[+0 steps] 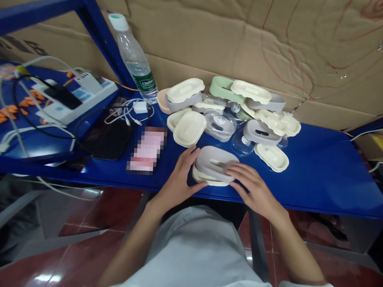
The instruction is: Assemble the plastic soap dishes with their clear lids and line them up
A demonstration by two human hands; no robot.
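A grey oval soap-dish shell (pixel 214 161) sits on a cream oval tray at the front edge of the blue shelf (pixel 320 170). My left hand (pixel 180 174) grips its left side, fingers curled round the rim. My right hand (pixel 251 186) lies on its right side, fingers pressed on the grey top. Behind them lies a heap of like parts: cream trays (pixel 189 128), grey shells (pixel 260 131), a green shell (pixel 221 87) and clear plastic lids (pixel 219 124).
A water bottle (pixel 134 58) leans at the back by a blue post. To the left are a pink blurred card (pixel 147 150), a black pouch (pixel 111 138), white cables (pixel 129 113) and a power strip (pixel 82 92). Cardboard lines the back wall.
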